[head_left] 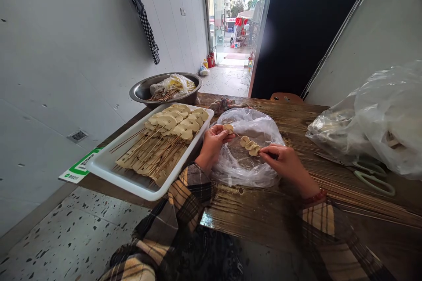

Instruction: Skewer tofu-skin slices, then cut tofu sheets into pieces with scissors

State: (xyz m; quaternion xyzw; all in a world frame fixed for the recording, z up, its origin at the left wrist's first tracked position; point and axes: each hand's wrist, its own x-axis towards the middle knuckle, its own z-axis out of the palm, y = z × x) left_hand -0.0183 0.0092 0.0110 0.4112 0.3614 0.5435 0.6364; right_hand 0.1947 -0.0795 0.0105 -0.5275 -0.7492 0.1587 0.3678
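My left hand [213, 139] pinches a pale round slice [228, 127] at its fingertips, above a clear plastic bag [247, 167] on the wooden table [263, 215]. My right hand [284, 162] is closed on a thin bamboo skewer with three pale slices [249, 144] threaded on it. The skewer's tip points toward the slice in my left hand. Both hands hover over the bag, a short gap apart.
A white tray [108, 167] of finished skewers lies at the left table edge. Behind it stands a metal basin [141, 90] holding a bag and sticks. A large plastic bag [379, 123], loose skewers [362, 202] and pale-handled scissors [372, 180] lie at the right.
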